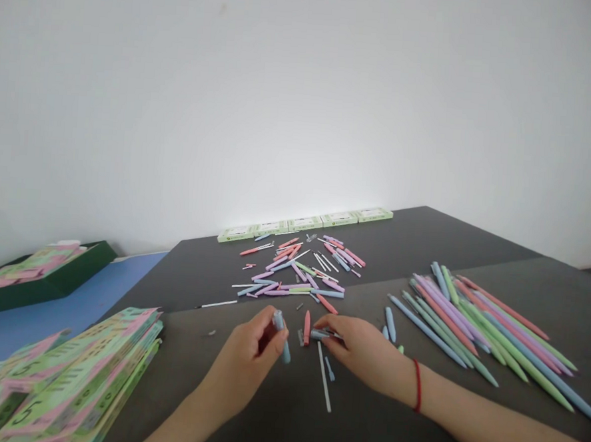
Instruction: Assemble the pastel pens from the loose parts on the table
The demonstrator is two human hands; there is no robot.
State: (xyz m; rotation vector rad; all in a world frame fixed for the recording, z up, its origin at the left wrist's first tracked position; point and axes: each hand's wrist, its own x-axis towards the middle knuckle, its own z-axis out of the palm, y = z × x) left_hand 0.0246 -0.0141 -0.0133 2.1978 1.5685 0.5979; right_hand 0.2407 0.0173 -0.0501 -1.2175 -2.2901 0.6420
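My left hand (255, 346) is closed round a short blue pen barrel (282, 337), held upright between thumb and fingers just above the dark table. A little to the right, my right hand (360, 345) pinches a blue pen part (320, 333) with a greyish end. Between the hands lies a red pen barrel (307, 328) beside small clear pieces (300, 337). Below my right fingertips rest a white refill (324, 377) and a small blue pen plunger (329, 369). Loose blue barrels (390, 324) lie just behind my right hand, which partly hides them.
Scattered pen parts (296, 290) in several colours spread beyond my hands. Whole pens (489, 326) lie in a pile at right. Printed boxes (66, 374) are stacked at left, near a green tray (45, 290). Flat boxes (305, 223) line the far edge by the wall.
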